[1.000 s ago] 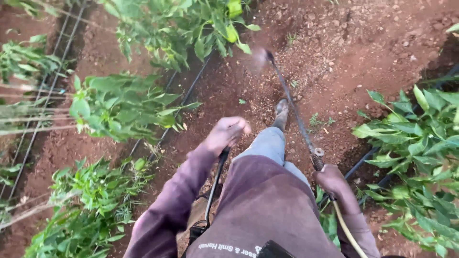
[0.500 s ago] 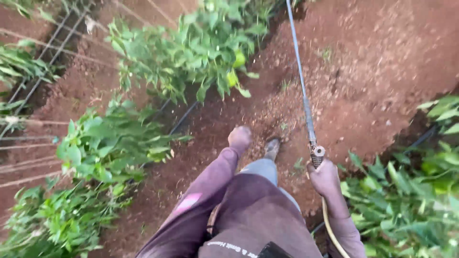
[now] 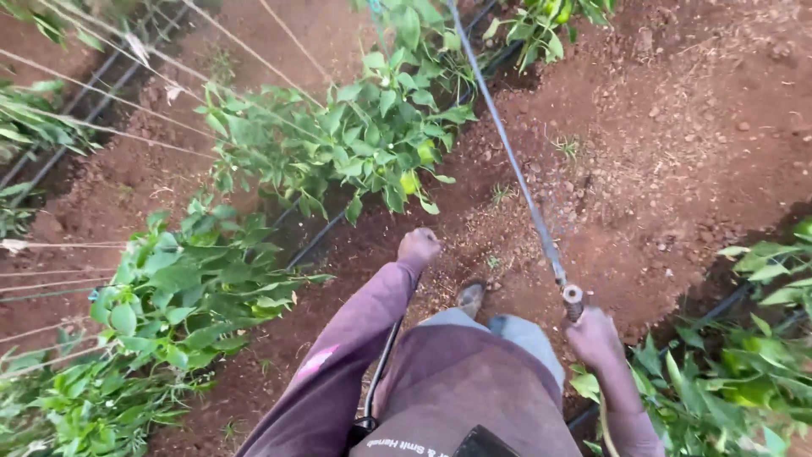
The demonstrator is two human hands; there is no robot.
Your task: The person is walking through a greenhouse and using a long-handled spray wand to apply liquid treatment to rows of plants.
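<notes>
Red soil [image 3: 677,169] fills most of the view, with rows of green plants [image 3: 355,144] on the left and more leaves at the lower right. Black hoses [image 3: 317,241] and pale strings [image 3: 101,101] run along the rows. A long thin spray wand [image 3: 516,182] slants up from the right hand [image 3: 595,338], which is closed around its handle. The left hand [image 3: 419,247] is curled into a fist — whether it grips the dark lever [image 3: 382,368] below the sleeve cannot be told.
</notes>
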